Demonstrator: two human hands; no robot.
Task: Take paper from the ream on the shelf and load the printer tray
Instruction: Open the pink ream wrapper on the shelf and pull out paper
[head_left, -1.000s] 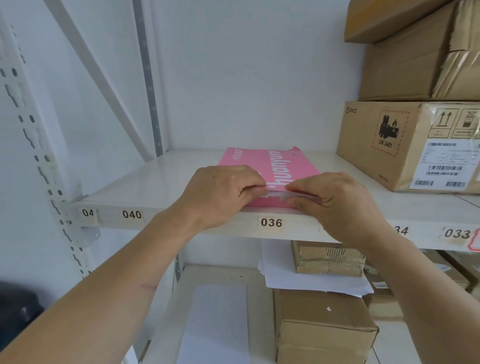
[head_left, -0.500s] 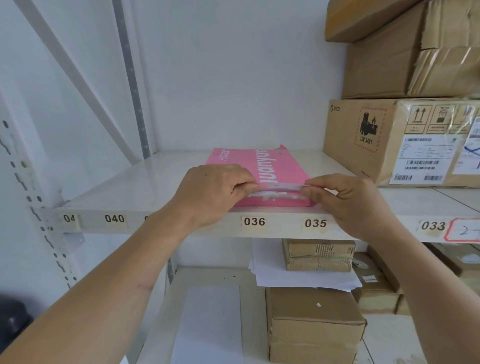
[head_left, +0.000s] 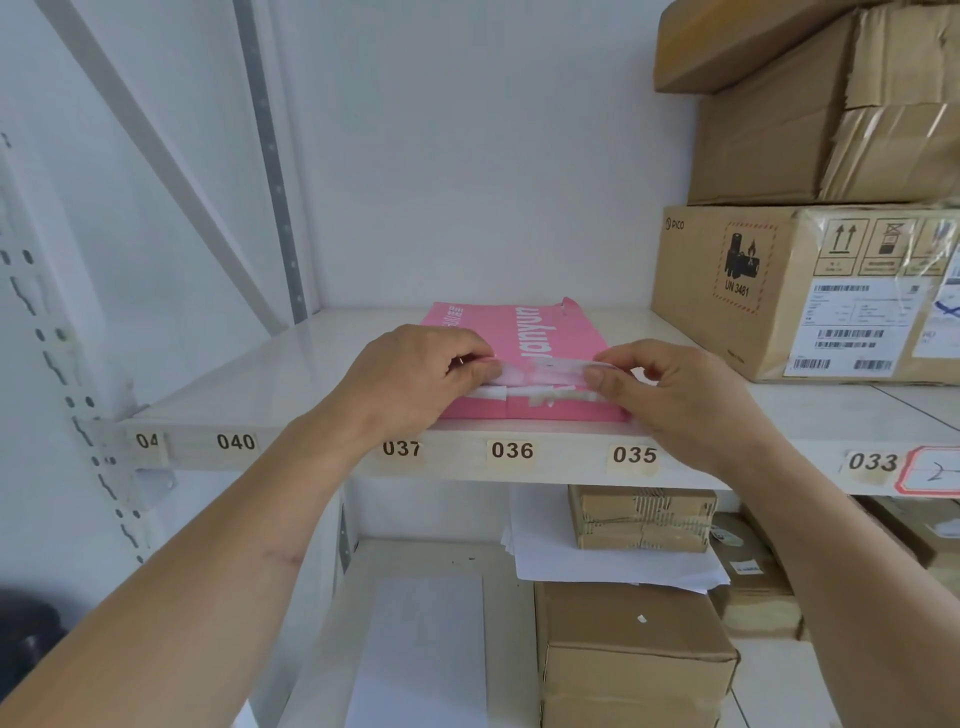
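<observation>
Pinching the near flap of the pink ream (head_left: 524, 340) on the shelf (head_left: 291, 379), the left hand (head_left: 415, 374) and right hand (head_left: 685, 395) each close thumb and fingertips on its wrapper edge; white sheets show beneath — likely a dense, heavy block, though single sheets are limp and slippery; best gripped by the stack's sides.

Storeroom, white metal shelf (head_left: 311, 364) with numbered labels (head_left: 511, 450), stacked cardboard boxes (head_left: 779, 291)
</observation>
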